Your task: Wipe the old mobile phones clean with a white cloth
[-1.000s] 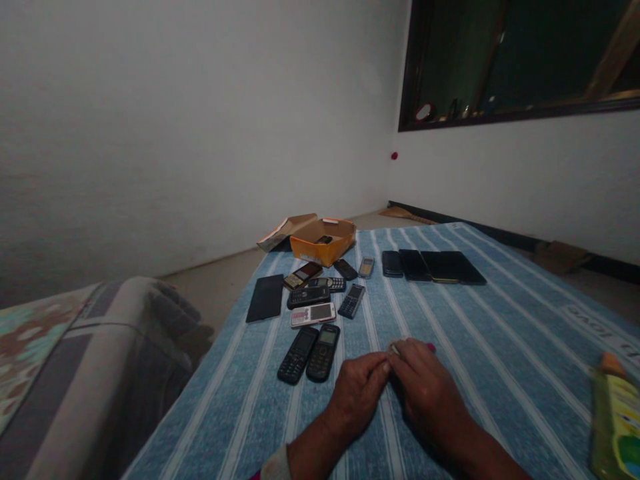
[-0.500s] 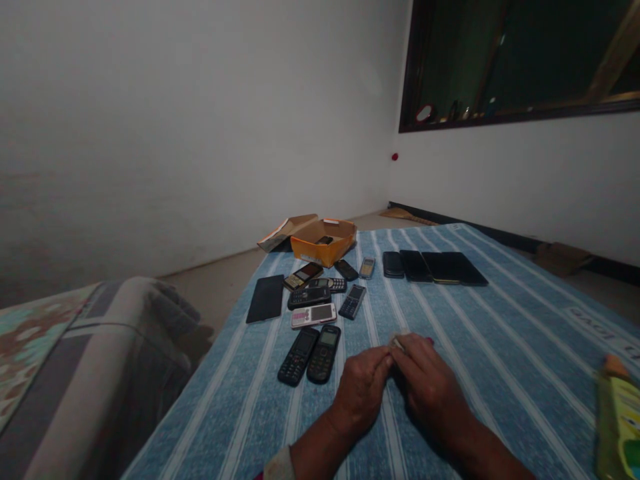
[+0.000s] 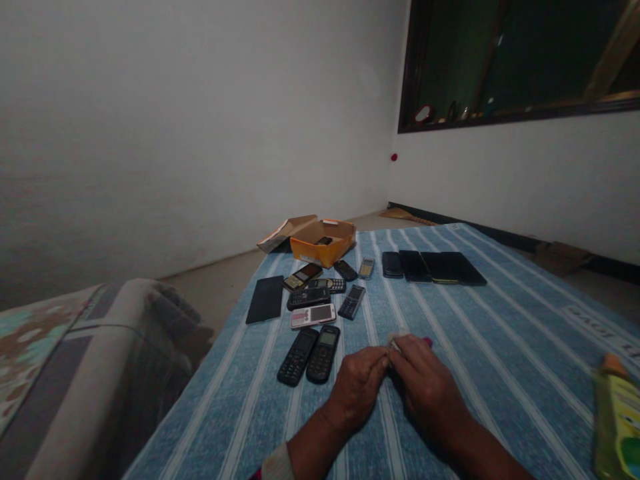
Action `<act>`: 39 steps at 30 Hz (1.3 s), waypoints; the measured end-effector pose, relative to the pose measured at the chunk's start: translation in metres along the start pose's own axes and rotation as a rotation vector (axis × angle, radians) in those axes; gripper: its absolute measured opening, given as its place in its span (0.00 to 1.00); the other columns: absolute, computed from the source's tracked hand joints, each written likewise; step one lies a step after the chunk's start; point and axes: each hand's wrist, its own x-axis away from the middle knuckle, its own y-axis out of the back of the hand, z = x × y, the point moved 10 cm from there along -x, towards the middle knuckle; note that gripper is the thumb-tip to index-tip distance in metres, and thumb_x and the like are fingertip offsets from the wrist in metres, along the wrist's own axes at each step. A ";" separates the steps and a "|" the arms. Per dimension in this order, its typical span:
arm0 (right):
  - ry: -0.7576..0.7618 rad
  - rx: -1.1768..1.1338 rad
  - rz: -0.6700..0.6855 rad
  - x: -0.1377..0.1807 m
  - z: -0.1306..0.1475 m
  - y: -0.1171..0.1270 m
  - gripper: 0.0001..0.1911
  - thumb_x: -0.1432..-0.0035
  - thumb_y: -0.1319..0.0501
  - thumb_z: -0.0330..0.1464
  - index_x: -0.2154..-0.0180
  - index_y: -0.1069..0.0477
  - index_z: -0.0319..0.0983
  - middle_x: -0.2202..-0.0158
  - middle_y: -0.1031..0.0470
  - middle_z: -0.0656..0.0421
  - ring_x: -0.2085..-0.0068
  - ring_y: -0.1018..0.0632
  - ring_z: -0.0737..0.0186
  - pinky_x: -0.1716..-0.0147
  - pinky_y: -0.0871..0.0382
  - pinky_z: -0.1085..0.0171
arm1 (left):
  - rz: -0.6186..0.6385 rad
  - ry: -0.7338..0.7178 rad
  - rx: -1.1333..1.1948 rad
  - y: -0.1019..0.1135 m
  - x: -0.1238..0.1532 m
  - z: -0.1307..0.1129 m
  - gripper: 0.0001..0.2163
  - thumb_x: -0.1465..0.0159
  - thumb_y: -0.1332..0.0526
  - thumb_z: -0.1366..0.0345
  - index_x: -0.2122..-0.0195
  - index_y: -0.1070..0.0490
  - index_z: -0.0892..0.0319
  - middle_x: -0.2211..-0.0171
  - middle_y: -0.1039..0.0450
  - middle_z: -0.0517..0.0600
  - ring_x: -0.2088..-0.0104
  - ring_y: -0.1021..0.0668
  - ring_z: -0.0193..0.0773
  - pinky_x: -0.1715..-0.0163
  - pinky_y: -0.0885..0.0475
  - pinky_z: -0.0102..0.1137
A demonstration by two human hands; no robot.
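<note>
My left hand (image 3: 357,387) and my right hand (image 3: 425,383) rest together on a blue striped cloth (image 3: 500,333), fingers curled and touching at the tips. Between the fingertips shows a small pale object (image 3: 395,343) that I cannot make out, with a pink bit beside it. Just left of my left hand lie two black keypad phones (image 3: 310,353) side by side. Farther off is a cluster of several more keypad phones (image 3: 320,293) and a flat black smartphone (image 3: 265,299).
An open orange cardboard box (image 3: 323,241) sits at the cloth's far end with a phone inside. A row of dark smartphones (image 3: 433,265) lies at the far right. A yellow-green packet (image 3: 617,420) is at the right edge. A folded blanket (image 3: 100,373) lies left.
Both hands have stayed joined in nearly the same spot, shifting only slightly. The phones and box have not moved.
</note>
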 end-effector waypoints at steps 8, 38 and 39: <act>-0.005 0.025 0.062 -0.003 -0.004 -0.001 0.14 0.36 0.49 0.22 0.54 0.28 0.34 0.57 0.24 0.48 0.54 0.25 0.53 0.54 0.27 0.53 | -0.028 0.028 0.001 0.000 0.001 0.004 0.15 0.29 0.50 0.62 0.59 0.24 0.60 0.63 0.20 0.53 0.62 0.19 0.39 0.59 0.27 0.29; -0.095 0.091 0.112 -0.001 -0.034 0.003 0.11 0.37 0.46 0.23 0.58 0.27 0.34 0.62 0.25 0.50 0.59 0.27 0.53 0.59 0.27 0.56 | -0.023 0.078 -0.027 0.000 0.003 0.010 0.15 0.30 0.49 0.63 0.63 0.24 0.62 0.70 0.23 0.52 0.68 0.22 0.38 0.64 0.30 0.28; -0.096 0.100 0.113 0.000 -0.036 0.003 0.11 0.37 0.46 0.23 0.57 0.27 0.33 0.62 0.25 0.50 0.59 0.26 0.52 0.58 0.27 0.55 | -0.018 0.079 -0.033 -0.001 0.003 0.010 0.15 0.30 0.49 0.63 0.64 0.24 0.62 0.71 0.24 0.51 0.68 0.23 0.38 0.64 0.30 0.28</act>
